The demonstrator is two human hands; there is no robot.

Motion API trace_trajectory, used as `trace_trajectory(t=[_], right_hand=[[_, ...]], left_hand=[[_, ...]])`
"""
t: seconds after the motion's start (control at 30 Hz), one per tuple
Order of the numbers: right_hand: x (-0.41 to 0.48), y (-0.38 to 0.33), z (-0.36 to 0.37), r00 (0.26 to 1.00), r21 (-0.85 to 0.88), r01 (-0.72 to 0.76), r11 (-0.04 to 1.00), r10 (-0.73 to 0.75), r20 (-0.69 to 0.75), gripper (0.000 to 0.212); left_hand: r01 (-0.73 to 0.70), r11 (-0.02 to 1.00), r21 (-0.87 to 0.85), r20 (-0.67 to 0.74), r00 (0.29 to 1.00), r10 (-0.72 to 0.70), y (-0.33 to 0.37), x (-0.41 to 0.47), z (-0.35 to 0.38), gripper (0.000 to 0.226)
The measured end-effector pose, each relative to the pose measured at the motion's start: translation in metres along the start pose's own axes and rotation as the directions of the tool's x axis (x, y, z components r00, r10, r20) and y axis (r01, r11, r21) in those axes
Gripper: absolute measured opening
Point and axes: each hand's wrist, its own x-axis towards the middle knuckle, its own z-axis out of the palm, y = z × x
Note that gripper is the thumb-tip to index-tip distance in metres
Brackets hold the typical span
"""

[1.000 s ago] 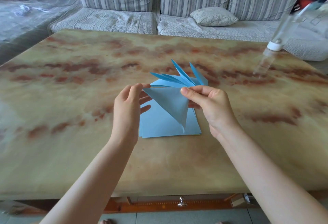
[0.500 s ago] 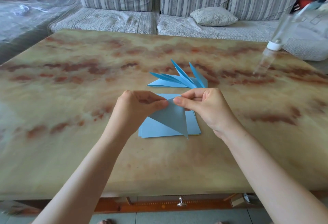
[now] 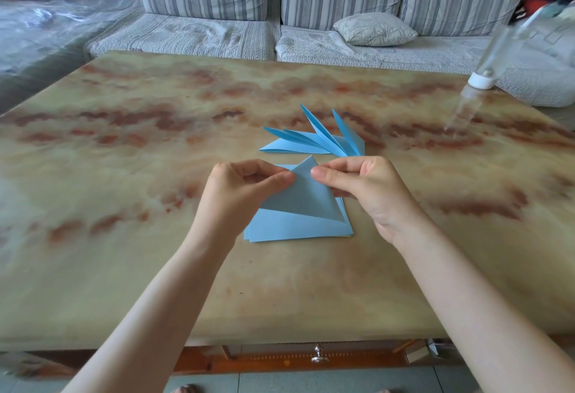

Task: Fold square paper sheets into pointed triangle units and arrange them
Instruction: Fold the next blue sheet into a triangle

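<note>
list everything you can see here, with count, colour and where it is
folded sheet: one, blue, held above the stack
stack: one, blue flat sheets, table centre, near side
units: several, blue, fanned out just behind the stack; exact count unclear
table: one, beige with reddish marbling, fills the middle
bottle: one, clear with a white end, far right of the table, blurred
sofa: one, grey striped, behind the table
pillow: one, pale grey, on the sofa seat
knob: one, silver, on the wooden front under the table
left hand: one, pinches the folded sheet's left edge
right hand: one, pinches its right edge
</note>
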Motion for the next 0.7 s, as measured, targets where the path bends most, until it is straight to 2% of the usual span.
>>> trace_trajectory(t=[0.23,0.33,0.43,0.7], right_hand=[[0.0003,0.0014,0.0003,1.0,-0.074,0.023,0.997,-0.022,0.008,0.005],[-0.0005,0.0024,0.0015,0.999,-0.09,0.043,0.995,-0.041,0.026,0.004],[-0.0019,0.0037,0.0041,0.998,-0.109,0.05,0.993,-0.046,0.044,0.009],[-0.0019,0.0013,0.0061,0.993,-0.136,0.018,0.991,-0.002,0.118,0.012]], left_hand=[[-0.001,0.979,0.206,0.085,0.996,-0.017,-0.0022,0.0027,-0.0026,0.008],[-0.053,0.968,0.245,0.091,0.995,0.031,-0.0007,0.002,0.0009,0.004],[-0.114,0.958,0.262,0.051,0.993,0.104,-0.0007,0.0026,0.0062,0.009],[-0.075,0.982,0.173,-0.009,0.997,0.078,-0.0006,0.0023,0.006,0.01]])
